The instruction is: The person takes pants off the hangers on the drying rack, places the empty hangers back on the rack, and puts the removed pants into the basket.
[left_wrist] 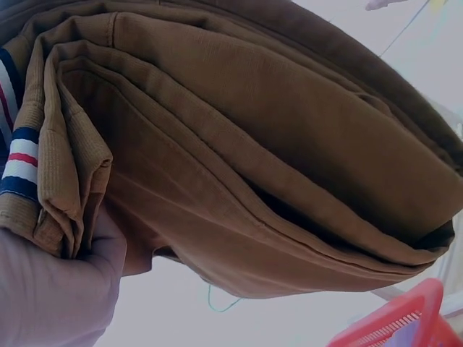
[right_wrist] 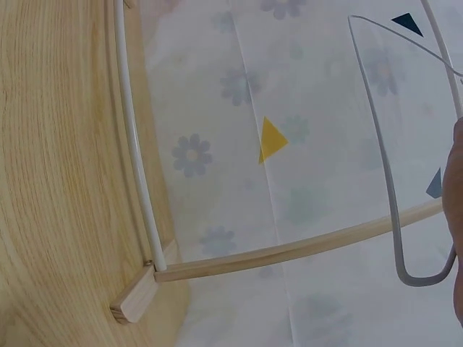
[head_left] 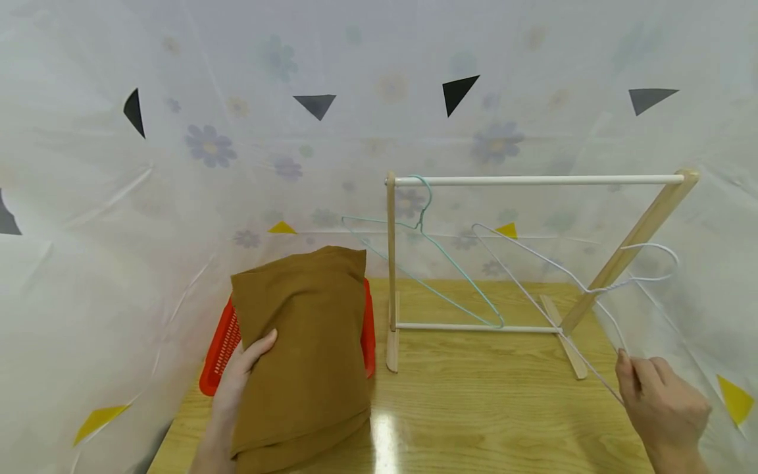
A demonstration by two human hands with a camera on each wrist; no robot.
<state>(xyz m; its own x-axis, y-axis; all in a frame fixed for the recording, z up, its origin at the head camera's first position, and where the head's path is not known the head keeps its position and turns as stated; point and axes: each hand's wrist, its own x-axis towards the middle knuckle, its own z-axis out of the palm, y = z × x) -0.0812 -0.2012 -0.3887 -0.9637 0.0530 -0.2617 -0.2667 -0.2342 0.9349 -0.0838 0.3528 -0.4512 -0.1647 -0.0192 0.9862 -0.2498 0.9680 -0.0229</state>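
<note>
A folded brown garment (head_left: 304, 349) hangs from my left hand (head_left: 237, 378), the thumb lying over its front. In the left wrist view, its stacked layers show a navy, white and red striped band (left_wrist: 22, 163) near the hand (left_wrist: 65, 296). On the right, my right hand (head_left: 666, 401) grips one end of a white wire hanger (head_left: 616, 286), whose hook points right. Part of this hanger (right_wrist: 418, 282) also shows in the right wrist view, held up in front of the rack. A mint green hanger (head_left: 421, 220) hangs on the rack's left end.
A small rack with a white top rod (head_left: 551, 180) and wooden legs (head_left: 636, 243) stands on the wooden table (head_left: 474, 401). Behind the garment is a red basket (head_left: 220, 352), mostly covered by it. A flower-patterned sheet (head_left: 379, 85) forms the back and sides.
</note>
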